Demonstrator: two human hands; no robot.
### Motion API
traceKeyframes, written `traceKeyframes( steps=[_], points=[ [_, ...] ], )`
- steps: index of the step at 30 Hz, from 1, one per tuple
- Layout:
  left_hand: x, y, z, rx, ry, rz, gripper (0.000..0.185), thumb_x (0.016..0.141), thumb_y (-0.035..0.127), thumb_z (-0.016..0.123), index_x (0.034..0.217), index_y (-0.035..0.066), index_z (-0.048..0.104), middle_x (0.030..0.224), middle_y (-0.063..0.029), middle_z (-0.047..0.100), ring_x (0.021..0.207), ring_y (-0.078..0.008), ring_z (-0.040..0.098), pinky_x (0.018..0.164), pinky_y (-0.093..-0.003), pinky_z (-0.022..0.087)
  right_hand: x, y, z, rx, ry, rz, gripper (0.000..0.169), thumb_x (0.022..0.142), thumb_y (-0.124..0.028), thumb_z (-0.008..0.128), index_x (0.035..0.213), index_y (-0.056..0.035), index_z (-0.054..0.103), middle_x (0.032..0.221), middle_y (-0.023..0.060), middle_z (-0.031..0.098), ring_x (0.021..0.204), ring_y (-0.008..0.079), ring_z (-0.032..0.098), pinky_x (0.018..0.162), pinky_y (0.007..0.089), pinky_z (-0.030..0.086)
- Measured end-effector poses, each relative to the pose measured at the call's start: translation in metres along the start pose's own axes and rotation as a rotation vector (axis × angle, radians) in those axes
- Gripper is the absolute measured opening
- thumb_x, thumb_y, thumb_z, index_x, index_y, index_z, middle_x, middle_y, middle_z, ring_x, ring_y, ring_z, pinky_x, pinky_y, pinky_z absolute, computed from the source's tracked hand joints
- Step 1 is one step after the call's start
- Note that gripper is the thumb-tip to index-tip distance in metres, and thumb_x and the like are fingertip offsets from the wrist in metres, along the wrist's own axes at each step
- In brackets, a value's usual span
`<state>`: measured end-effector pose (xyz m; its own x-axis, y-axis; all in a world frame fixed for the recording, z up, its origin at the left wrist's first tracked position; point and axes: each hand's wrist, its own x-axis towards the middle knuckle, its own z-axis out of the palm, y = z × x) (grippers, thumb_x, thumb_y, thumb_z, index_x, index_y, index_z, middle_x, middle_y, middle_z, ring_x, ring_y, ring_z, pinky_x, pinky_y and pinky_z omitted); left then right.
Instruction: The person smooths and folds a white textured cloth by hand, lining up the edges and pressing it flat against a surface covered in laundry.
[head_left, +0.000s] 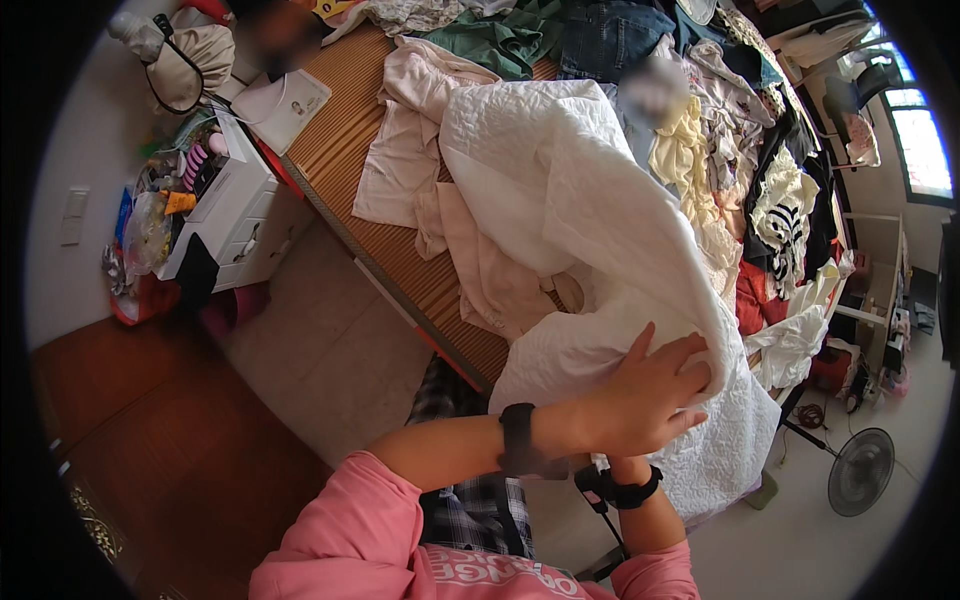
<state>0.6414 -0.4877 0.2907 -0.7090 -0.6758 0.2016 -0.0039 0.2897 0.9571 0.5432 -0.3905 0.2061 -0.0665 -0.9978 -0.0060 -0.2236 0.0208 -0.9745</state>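
Note:
A large white quilted cloth (570, 172) lies bunched in front of me, one side raised in a long curved fold. At this fold is my left hand (652, 386), back upward, its outer fingers spread and the cloth gathered at the thumb and forefinger. My right hand (630, 469) is under the left one, and only a part near the wrist shows; its fingers are hidden by my left hand and the cloth. Both wrists wear black straps. Partly beneath the cloth lie pale pink garments (487, 262), and its near end hangs over the table edge.
The table has a brown slatted mat (337, 97). Heaped clothes include blue jeans (611, 41), a green garment (502, 45) and a yellow garment (679, 142). A white drawer cabinet (247, 232) stands left, a fan (861, 471) lower right, and a wooden panel (150, 435) lower left.

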Motion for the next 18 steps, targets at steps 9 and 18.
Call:
traceKeyframes(
  steps=[9,18],
  points=[
    [-0.012,-0.095,0.043,0.111,0.526,-0.391,0.029,0.083,0.019,0.062,0.103,0.001,0.051,0.101,-0.0129,0.054,0.099,-0.0295,0.050,0.086,-0.0366,0.039,0.047,-0.120,-0.200,0.254,0.729,0.193,0.039,0.099,-0.022,0.034,0.131,-0.0019,0.042,0.128,0.0100,0.049,0.113,0.0220,0.052,0.094,0.0354,0.047],
    [0.061,-0.138,0.048,-0.575,0.064,-0.935,0.074,0.086,0.068,0.034,0.104,0.000,0.056,0.098,-0.0062,0.057,0.094,-0.0193,0.050,0.087,-0.0311,0.038,0.052,-0.167,-0.228,0.360,0.861,0.306,0.050,0.095,-0.045,0.041,0.130,-0.0096,0.042,0.124,0.0038,0.051,0.110,0.0171,0.052,0.089,0.0314,0.045]
  ],
)
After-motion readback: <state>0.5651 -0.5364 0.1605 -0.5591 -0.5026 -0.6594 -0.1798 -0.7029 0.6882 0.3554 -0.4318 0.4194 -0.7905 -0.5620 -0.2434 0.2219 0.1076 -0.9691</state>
